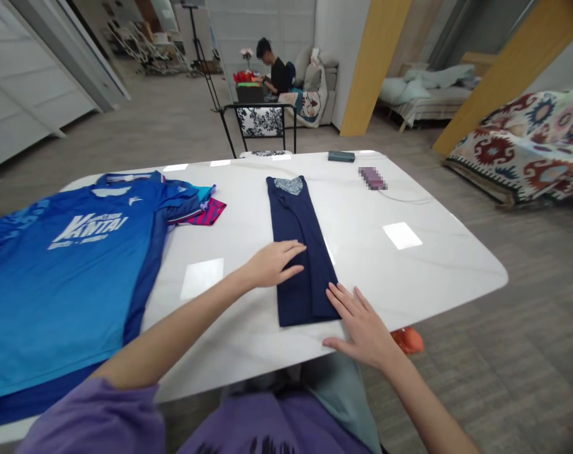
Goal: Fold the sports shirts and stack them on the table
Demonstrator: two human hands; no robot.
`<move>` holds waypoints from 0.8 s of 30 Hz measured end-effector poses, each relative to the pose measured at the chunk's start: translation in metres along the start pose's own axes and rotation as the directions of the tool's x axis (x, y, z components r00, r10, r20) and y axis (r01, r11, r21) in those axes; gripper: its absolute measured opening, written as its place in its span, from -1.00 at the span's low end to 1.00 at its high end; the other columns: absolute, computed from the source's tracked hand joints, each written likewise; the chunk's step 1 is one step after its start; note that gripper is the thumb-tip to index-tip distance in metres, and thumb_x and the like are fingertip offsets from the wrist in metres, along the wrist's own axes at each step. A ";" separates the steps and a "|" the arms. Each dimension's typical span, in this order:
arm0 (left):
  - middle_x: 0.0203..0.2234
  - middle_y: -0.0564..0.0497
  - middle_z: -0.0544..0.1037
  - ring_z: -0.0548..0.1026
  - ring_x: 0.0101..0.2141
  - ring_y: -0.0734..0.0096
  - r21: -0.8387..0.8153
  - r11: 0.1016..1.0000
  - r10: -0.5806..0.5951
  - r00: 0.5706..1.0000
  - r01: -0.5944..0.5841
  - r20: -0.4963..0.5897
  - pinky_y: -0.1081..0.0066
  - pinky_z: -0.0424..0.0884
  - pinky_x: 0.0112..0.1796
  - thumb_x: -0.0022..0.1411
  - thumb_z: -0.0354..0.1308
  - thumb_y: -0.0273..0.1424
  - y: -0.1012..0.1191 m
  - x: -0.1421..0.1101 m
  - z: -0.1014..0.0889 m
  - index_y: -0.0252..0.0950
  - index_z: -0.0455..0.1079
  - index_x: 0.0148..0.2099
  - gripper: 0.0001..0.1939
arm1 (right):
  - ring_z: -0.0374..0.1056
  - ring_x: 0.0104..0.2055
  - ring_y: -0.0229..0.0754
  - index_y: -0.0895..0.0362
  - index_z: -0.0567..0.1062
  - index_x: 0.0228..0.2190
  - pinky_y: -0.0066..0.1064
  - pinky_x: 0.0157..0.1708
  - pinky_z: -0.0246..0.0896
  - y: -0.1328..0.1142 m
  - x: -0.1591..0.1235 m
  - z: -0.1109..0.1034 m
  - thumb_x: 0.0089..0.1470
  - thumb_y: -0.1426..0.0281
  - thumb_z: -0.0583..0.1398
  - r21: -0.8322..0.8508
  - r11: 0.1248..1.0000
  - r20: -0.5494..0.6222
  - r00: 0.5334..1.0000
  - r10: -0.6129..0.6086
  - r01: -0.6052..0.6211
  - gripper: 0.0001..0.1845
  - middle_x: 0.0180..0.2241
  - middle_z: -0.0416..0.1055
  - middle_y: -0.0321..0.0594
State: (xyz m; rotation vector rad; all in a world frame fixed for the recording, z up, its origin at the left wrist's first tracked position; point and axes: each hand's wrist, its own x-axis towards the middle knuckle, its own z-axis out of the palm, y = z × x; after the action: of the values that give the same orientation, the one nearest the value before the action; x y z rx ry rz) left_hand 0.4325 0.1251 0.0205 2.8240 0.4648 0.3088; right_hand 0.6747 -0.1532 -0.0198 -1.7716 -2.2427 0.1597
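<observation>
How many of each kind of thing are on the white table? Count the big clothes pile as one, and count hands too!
Clothes pile: 1
Folded navy garment: 1
Dark case: 1
Blurred purple thing with cord: 1
Left hand and right hand: 2
Total: 6

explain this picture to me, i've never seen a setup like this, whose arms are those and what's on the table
There is no machine here: the one picture comes from a camera on a person's head, looking forward and down at their own bare hands. The left hand lies on a folded navy garment, and the right hand rests at its near right corner. Nothing is lifted. On the white table, blue shirts lie spread at the left, and a dark case-like item sits at the far edge. Beyond, another person is seated.
</observation>
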 end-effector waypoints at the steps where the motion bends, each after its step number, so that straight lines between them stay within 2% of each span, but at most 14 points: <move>1: 0.50 -0.22 0.39 0.37 0.48 0.02 -0.005 1.000 -0.011 1.000 0.011 0.022 0.05 0.33 0.45 0.68 -0.01 0.01 0.023 -0.034 0.005 -0.24 0.31 0.58 -0.34 | -0.02 0.68 0.19 0.02 -0.22 0.68 0.24 0.66 -0.13 -0.003 -0.006 0.001 0.34 -0.27 0.26 -0.002 1.000 -0.002 1.000 -0.015 0.015 0.28 0.65 -0.06 0.00; 4: 0.58 -0.20 0.27 0.23 0.57 -0.02 0.003 0.998 -0.061 0.995 0.061 0.077 -0.06 0.18 0.53 0.65 0.04 0.07 0.081 -0.116 0.020 -0.19 0.21 0.65 -0.26 | -0.04 0.68 0.21 0.09 -0.20 0.67 0.23 0.66 -0.16 -0.018 -0.026 0.003 0.29 -0.36 0.24 -0.028 0.999 -0.007 0.999 -0.047 0.047 0.35 0.65 -0.06 0.05; 6: 0.63 -0.22 0.13 0.09 0.61 -0.08 0.025 0.997 -0.069 0.994 0.067 0.085 -0.15 0.03 0.57 0.58 0.10 0.16 0.111 -0.153 0.030 -0.20 0.04 0.71 -0.09 | -0.05 0.68 0.23 0.12 -0.18 0.67 0.23 0.65 -0.15 -0.029 -0.042 0.003 0.23 -0.37 0.29 -0.054 0.996 -0.002 0.998 -0.067 0.067 0.41 0.65 -0.08 0.05; 8: 0.65 -0.25 0.04 -0.01 0.64 -0.13 0.065 0.996 -0.065 0.995 0.061 0.070 -0.19 -0.06 0.58 0.48 0.21 0.23 0.134 -0.178 0.040 -0.25 -0.09 0.74 0.10 | -0.02 0.68 0.20 0.10 -0.15 0.67 0.19 0.64 -0.08 -0.038 -0.060 0.006 0.24 -0.20 0.40 -0.084 0.993 -0.002 0.997 -0.081 0.080 0.37 0.65 -0.07 0.01; 10: 0.66 -0.24 0.02 -0.03 0.64 -0.11 0.125 0.989 -0.081 0.996 0.076 0.031 -0.18 -0.06 0.59 0.47 0.31 0.09 0.152 -0.195 0.049 -0.25 -0.11 0.75 0.09 | 0.07 0.65 0.11 0.02 -0.08 0.67 0.10 0.57 0.10 -0.043 -0.075 0.010 0.30 0.17 0.42 -0.122 0.989 -0.014 0.996 -0.085 0.083 0.19 0.64 0.02 -0.10; 12: 0.65 -0.18 0.08 0.03 0.63 -0.02 0.177 0.977 -0.114 0.993 0.116 -0.019 -0.12 0.00 0.58 0.52 0.29 -0.25 0.166 -0.205 0.058 -0.22 -0.01 0.73 -0.09 | 0.19 0.59 0.01 -0.09 0.06 0.64 0.00 0.45 0.27 -0.045 -0.086 0.014 0.30 0.49 0.33 -0.156 0.984 -0.036 0.995 -0.089 0.082 0.05 0.60 0.16 -0.21; 13: 0.64 -0.16 0.11 0.08 0.62 0.02 0.192 0.972 -0.129 0.991 0.135 -0.043 -0.09 0.05 0.57 0.50 0.24 -0.41 0.172 -0.209 0.062 -0.21 0.06 0.71 -0.15 | 0.26 0.56 -0.01 -0.13 0.15 0.61 -0.04 0.40 0.33 -0.045 -0.090 0.015 0.29 0.56 0.29 -0.166 0.983 -0.051 0.994 -0.093 0.083 0.00 0.57 0.22 -0.25; 15: 0.61 -0.13 0.19 0.18 0.59 0.04 0.192 0.970 -0.137 0.987 0.150 -0.078 -0.08 0.14 0.54 0.44 0.17 -0.59 0.183 -0.216 0.067 -0.17 0.21 0.65 -0.19 | 0.36 0.49 -0.03 -0.14 0.32 0.54 -0.06 0.35 0.36 -0.048 -0.097 0.015 0.31 0.60 0.25 -0.163 0.982 -0.074 0.991 -0.110 0.096 -0.12 0.52 0.33 -0.25; 19: 0.53 -0.08 0.37 0.32 0.52 -0.03 0.081 0.987 -0.129 0.985 0.139 -0.117 -0.18 0.23 0.49 0.40 0.16 -0.63 0.209 -0.236 0.065 -0.07 0.47 0.49 -0.30 | 0.48 0.37 -0.03 -0.09 0.48 0.42 -0.01 0.33 0.37 -0.066 -0.117 -0.001 0.32 0.59 0.25 -0.069 0.985 -0.075 0.984 -0.160 0.155 -0.28 0.41 0.49 -0.18; 22: 0.37 -0.06 0.57 0.48 0.40 0.03 -0.100 0.989 -0.125 0.981 0.111 -0.150 -0.16 0.30 0.44 0.40 0.15 -0.62 0.238 -0.259 0.048 -0.04 0.54 0.42 -0.36 | 0.55 0.29 -0.02 -0.10 0.53 0.35 -0.01 0.26 0.42 -0.088 -0.143 -0.026 0.35 0.59 0.22 0.101 0.978 -0.027 0.983 -0.180 0.182 -0.36 0.31 0.59 -0.18; 24: 0.22 -0.05 0.68 0.61 0.24 0.12 -0.248 0.966 -0.121 0.980 0.079 -0.161 0.00 0.46 0.30 0.44 0.17 -0.56 0.257 -0.271 0.028 -0.06 0.58 0.36 -0.46 | 0.59 0.21 -0.03 -0.10 0.54 0.31 -0.05 0.20 0.46 -0.102 -0.158 -0.048 0.38 0.57 0.20 0.246 0.953 0.020 0.982 -0.189 0.178 -0.42 0.22 0.65 -0.19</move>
State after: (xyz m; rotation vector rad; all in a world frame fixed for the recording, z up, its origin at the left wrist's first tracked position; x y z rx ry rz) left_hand 0.2617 -0.2076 0.0235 2.5396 0.5643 0.5557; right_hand 0.6258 -0.3348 0.0288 -1.4395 -2.2904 0.4193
